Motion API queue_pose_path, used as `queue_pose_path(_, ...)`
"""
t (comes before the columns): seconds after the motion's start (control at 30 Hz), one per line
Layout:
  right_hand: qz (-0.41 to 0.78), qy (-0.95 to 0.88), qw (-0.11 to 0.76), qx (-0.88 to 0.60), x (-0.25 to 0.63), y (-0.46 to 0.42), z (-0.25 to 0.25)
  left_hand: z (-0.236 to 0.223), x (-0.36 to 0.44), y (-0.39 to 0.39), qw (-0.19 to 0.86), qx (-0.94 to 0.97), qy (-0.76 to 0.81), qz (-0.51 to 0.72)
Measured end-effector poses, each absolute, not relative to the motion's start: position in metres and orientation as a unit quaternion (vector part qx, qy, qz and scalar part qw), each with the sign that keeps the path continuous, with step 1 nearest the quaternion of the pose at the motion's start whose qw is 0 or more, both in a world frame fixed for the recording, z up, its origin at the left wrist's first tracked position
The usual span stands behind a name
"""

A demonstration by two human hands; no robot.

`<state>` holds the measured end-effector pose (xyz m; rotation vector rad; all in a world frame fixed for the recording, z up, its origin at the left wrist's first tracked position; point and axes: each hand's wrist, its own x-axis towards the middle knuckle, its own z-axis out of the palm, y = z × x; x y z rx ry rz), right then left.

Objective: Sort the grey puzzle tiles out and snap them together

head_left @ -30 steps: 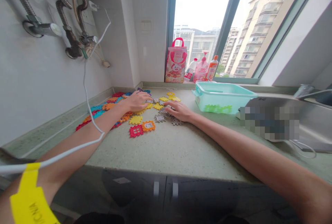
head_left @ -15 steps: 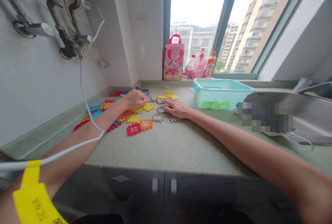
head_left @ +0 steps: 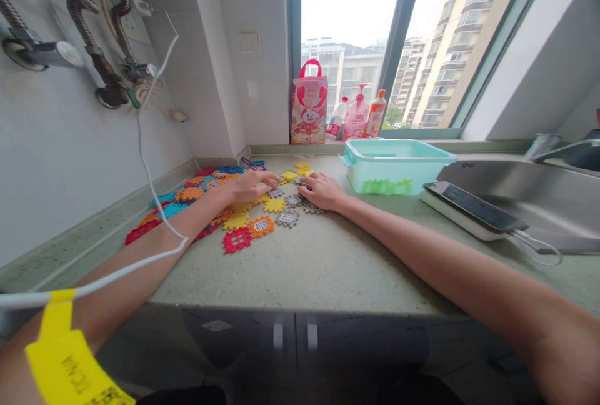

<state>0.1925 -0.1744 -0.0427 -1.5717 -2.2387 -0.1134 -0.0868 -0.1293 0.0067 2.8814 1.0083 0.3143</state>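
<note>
Several flat toothed plastic tiles in yellow, orange, red, blue and grey lie spread on the green speckled countertop [head_left: 309, 261]. My left hand [head_left: 246, 185] rests flat, fingers stretched, over yellow tiles [head_left: 274, 205] near the pile's middle. My right hand [head_left: 322, 190] lies on a cluster of grey tiles [head_left: 287, 218], fingers curled over them; I cannot tell if it grips one. A red tile [head_left: 237, 240] and an orange tile [head_left: 261, 225] sit nearest me.
A teal plastic tub [head_left: 396, 166] holding green pieces stands right of the hands. A phone on a white base [head_left: 471, 208] lies beside a steel sink [head_left: 525, 189]. A pink bag [head_left: 309, 111] and bottles [head_left: 359, 119] line the windowsill. A white cable [head_left: 145, 161] hangs over my left arm.
My left hand has opened and slid right onto the yellow tiles. My right hand pulled slightly back over the grey tiles. The view shifted left and down a little.
</note>
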Motion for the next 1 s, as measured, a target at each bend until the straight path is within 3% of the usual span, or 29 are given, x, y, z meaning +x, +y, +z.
queue_pose_path(0.13, -0.038, -0.826, 0.213, -0.520, 0.192, -0.172, -0.044, -0.001, -0.073, -0.130, -0.006, 0.929, 0.349, 0.123)
queue_pose_path(0.3, -0.047, -0.847, 0.219, -0.481, 0.189, -0.173, -0.044, -0.012, -0.066, -0.123, -0.066, 0.908, 0.412, 0.037)
queue_pose_path(0.4, -0.041, -0.833, 0.219, -0.507, 0.189, -0.172, -0.046, -0.013, -0.066, -0.125, -0.080, 0.913, 0.394, 0.069)
queue_pose_path(0.63, -0.026, -0.854, 0.234, -0.463, 0.192, -0.172, -0.045, -0.013, -0.064, -0.131, 0.061, 0.947, 0.269, 0.162)
queue_pose_path(0.73, -0.024, -0.860, 0.247, -0.445, 0.192, -0.174, -0.043, -0.016, -0.063, -0.130, 0.061, 0.945, 0.270, 0.173)
queue_pose_path(1.0, -0.055, -0.850, 0.260, -0.455, 0.188, -0.182, -0.038, -0.010, -0.061, -0.129, -0.049, 0.949, 0.309, 0.047)
